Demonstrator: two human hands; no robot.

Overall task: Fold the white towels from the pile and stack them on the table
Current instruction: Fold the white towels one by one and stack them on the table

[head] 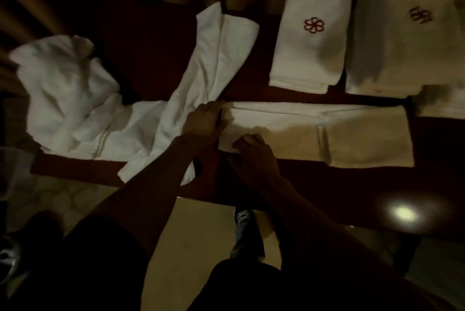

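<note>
White terry cloth fills the head view: a long towel, already folded lengthwise into a strip, lies flat on the dark wooden table with one narrow end under both hands. The left hand rests on the far corner of that end with its fingers bent down over the edge; the light is too dim to tell whether they pinch the cloth or only press it. The right hand sits at the near corner of the same end, its fingers curled with the knuckles up, and it seems to grip the corner. Left of the long towel lies the rumpled pile, and a loose towel runs slantwise between the pile and the long towel, its lower part passing under the left forearm. Beyond the long towel sits a folded towel with a red flower mark, and beside that, toward the right, a taller stack of folded ones. I judge the step in hand to be the crosswise fold of the strip. The next move calls for both corners to be lifted together and carried toward the long towel's other end, edges kept level so that the halves meet squarely, before it joins the folded towels beyond it.
</note>
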